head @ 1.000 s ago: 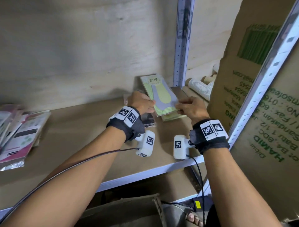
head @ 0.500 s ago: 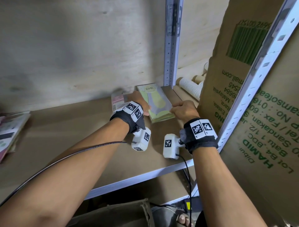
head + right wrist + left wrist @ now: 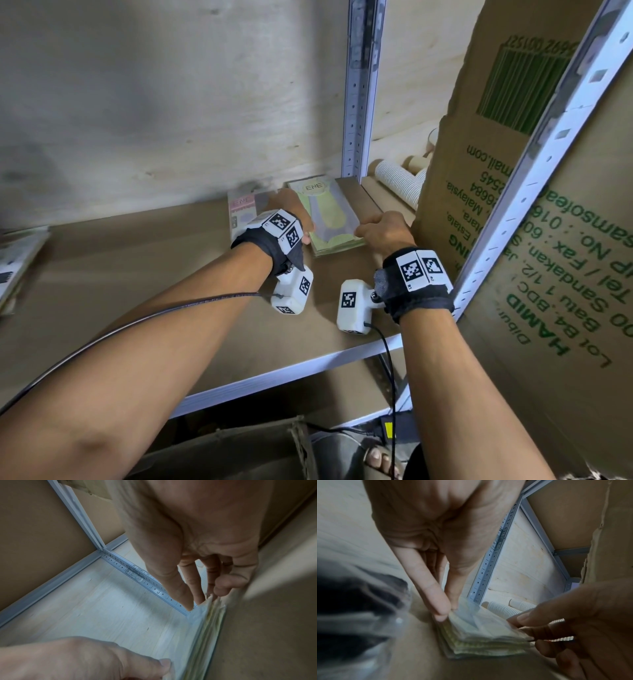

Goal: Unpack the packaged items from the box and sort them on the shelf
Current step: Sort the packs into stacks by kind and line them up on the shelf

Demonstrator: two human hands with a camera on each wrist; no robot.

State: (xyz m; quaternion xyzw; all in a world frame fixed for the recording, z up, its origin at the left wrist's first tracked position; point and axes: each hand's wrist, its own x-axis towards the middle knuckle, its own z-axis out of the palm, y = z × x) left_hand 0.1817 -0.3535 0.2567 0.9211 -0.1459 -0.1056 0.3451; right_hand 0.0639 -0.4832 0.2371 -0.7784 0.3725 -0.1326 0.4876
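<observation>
I am pinching the stack of green packets [image 3: 325, 219] from both sides, left hand [image 3: 294, 214] and right hand [image 3: 383, 229], squaring it at the shelf's [image 3: 137, 274] back right corner by the upright post [image 3: 356, 102], beside the pink packets [image 3: 244, 207], probably so like sorts stay together.

Bare shelf [image 3: 144, 274] lay open to the left of the stack [image 3: 334, 219], as far as packets [image 3: 20, 260] at the far left edge. A pink packet [image 3: 244, 209] sat just beside the stack. The post [image 3: 358, 113] and back wall [image 3: 171, 102] closed the rear; a carton [image 3: 479, 205] and cup rolls [image 3: 399, 181] blocked the right.
</observation>
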